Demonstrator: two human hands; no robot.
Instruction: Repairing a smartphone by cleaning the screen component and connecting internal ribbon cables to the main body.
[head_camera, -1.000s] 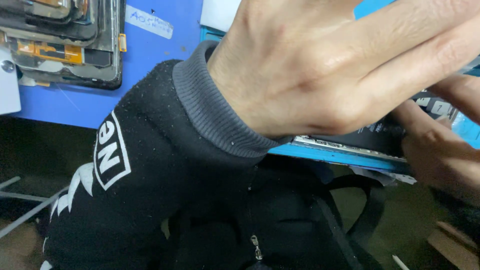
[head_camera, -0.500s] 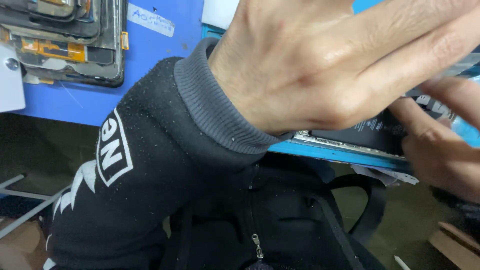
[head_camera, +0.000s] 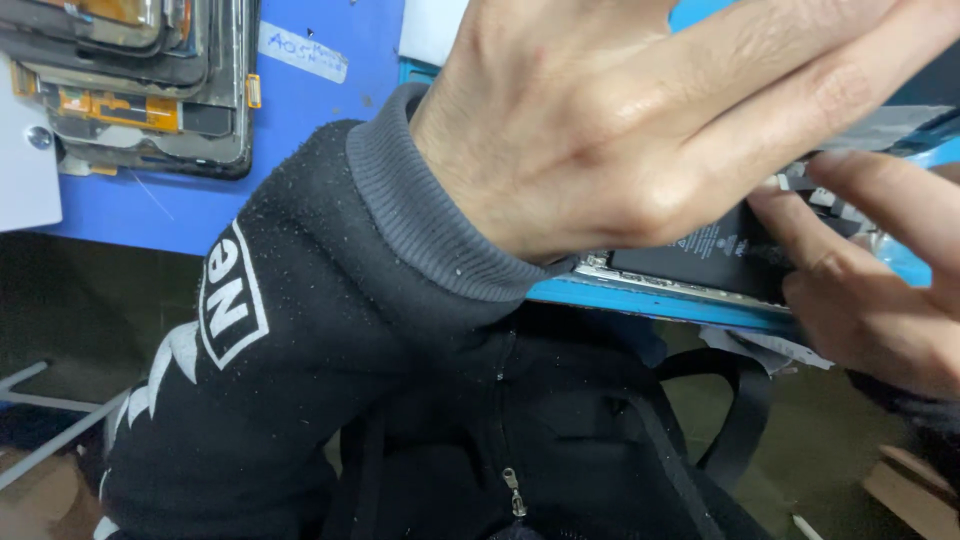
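Note:
My left hand (head_camera: 620, 130) fills the upper middle of the view, back up and fingers stretched straight toward the upper right. It lies over an opened phone (head_camera: 710, 255) whose black battery and metal frame show just beneath it. What its palm touches is hidden. My right hand (head_camera: 880, 290) comes in from the right edge. Its fingertips rest on the battery and its lower fingers curl around the phone's near edge. The phone lies at the front edge of a blue mat (head_camera: 320, 130). A black sleeve with a grey ribbed cuff (head_camera: 420, 210) covers my left forearm.
A stack of stripped phone frames and screens (head_camera: 150, 90) sits at the mat's upper left, beside a white block (head_camera: 25, 170) and a white paper label (head_camera: 303, 52). Below the table edge are my black zipped jacket (head_camera: 560, 440), a black strap (head_camera: 745, 420) and a cardboard piece (head_camera: 910, 490).
My left hand and sleeve have shifted slightly to the left and down. The right fingers have kept their place on the phone.

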